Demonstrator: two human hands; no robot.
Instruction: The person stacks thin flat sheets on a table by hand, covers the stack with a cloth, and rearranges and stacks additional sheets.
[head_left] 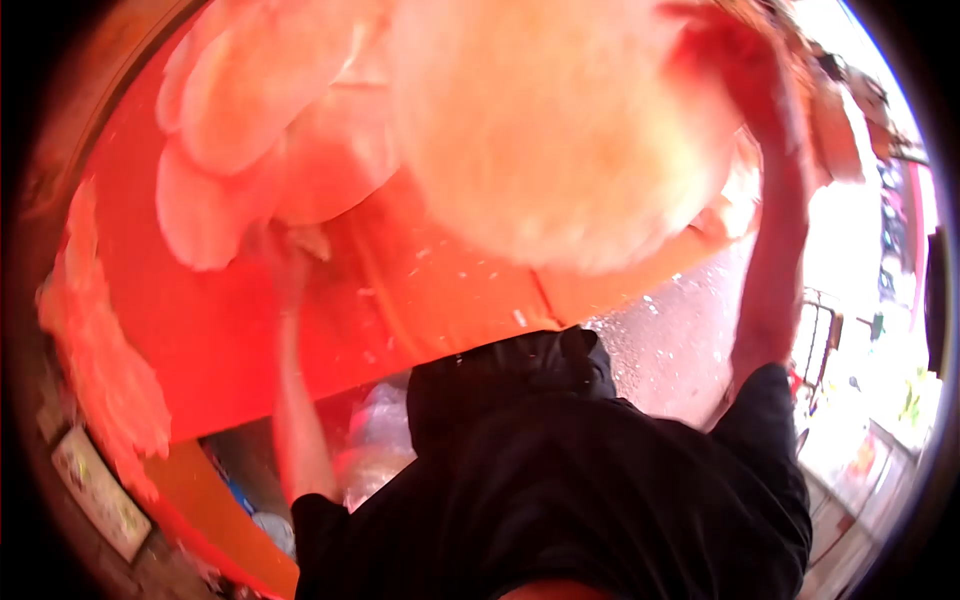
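A large round pale thing (560, 130), with a soft, fuzzy-looking surface, fills the upper middle of the head view. My right hand (725, 60) reaches up along its right edge and grips it there, the fingers partly smeared by motion. My left hand (290, 245) is low by several pale, flat oval pieces (265, 80) at the upper left. Blur hides its fingers, so I cannot tell whether it holds anything. Under these lies a red-orange table surface (200, 340), sprinkled with small white scraps.
A crumpled, pale pinkish sheet-like strip (105, 360) runs down the table's left side. Below the front edge are clear plastic-looking bundles (375, 440). A metal rack (822, 325) stands at the right, in bright glare. White bits litter the floor (670, 325).
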